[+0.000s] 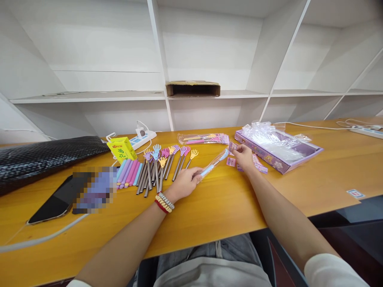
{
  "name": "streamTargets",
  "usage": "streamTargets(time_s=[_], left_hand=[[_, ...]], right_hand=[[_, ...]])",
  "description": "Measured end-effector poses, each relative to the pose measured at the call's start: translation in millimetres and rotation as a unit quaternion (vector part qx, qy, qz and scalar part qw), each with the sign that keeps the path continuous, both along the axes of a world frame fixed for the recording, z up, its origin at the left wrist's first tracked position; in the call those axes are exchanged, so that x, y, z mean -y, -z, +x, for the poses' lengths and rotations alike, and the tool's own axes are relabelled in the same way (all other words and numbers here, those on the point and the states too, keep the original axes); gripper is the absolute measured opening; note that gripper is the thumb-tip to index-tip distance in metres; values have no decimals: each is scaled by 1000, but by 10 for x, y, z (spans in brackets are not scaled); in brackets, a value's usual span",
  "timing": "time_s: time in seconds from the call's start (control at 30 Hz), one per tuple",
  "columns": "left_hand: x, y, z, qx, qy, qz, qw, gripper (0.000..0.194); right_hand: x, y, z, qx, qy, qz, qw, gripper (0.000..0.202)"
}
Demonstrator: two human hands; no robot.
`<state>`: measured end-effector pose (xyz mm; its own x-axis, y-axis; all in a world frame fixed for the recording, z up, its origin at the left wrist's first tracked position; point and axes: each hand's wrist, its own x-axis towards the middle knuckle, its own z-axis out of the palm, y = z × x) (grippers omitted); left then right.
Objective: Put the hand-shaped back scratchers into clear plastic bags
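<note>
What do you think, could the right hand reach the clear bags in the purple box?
Probably yes: the right hand is near the purple box, and the clear bags heap above its rim, uncovered. The small card the hand seems to pinch might hinder it.

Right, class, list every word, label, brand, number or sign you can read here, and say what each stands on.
"菊花", apparently: yellow box; its smaller red print is too blurred.
Purple box: print too small to read.
Small purple cards: too small.
Wrapped packet: too small.
Square sticker: blurred mark, unreadable.
</note>
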<state>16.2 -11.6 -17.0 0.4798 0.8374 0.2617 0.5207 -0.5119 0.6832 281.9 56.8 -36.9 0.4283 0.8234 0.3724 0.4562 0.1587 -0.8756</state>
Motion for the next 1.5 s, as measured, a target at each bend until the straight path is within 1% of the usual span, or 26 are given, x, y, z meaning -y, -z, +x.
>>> streamTargets(time_s=[0.13,0.23,0.33,0.4,0.47,0.53,0.63,0.73,0.8,1.0,1.07,1.3,1.5], left_hand=[[12,-7,7,-4,7,-5,1000,27],[17,-15,0,1,11,-14,1000,28],[1,8,-8,15,13,-27,999,27],[-29,47,-10,42,0,-41,998,26],[-72,92,-8,95,-33,-66,993,24],[-122,125,-3,170,-77,-103,977,24],[-190,133,0,283,-133,-153,937,28],[-231,107,-11,356,-172,-159,905,36],[-242,87,-24,380,-189,-146,894,35],[-234,40,-41,410,-205,-138,878,29],[-234,35,-37,417,-214,-134,873,27],[-258,76,-47,410,-217,-120,878,26],[-262,99,-40,418,-206,-125,876,30]], right_hand=[[-34,24,55,-70,-13,6,997,21],[-54,55,101,-124,-43,32,991,22],[-72,79,120,-184,-54,60,980,25],[-84,87,129,-209,-49,67,974,27],[-96,93,147,-225,-40,66,971,28],[-108,99,174,-239,-31,60,969,31],[-121,107,208,-249,-31,45,967,36],[-122,106,215,-255,-39,38,965,37],[-115,102,209,-261,-37,37,964,38],[-86,84,190,-261,-35,17,964,47],[-84,81,183,-260,-38,14,965,47],[-100,94,165,-264,-94,51,959,41],[-55,61,151,-249,-95,47,963,43]])
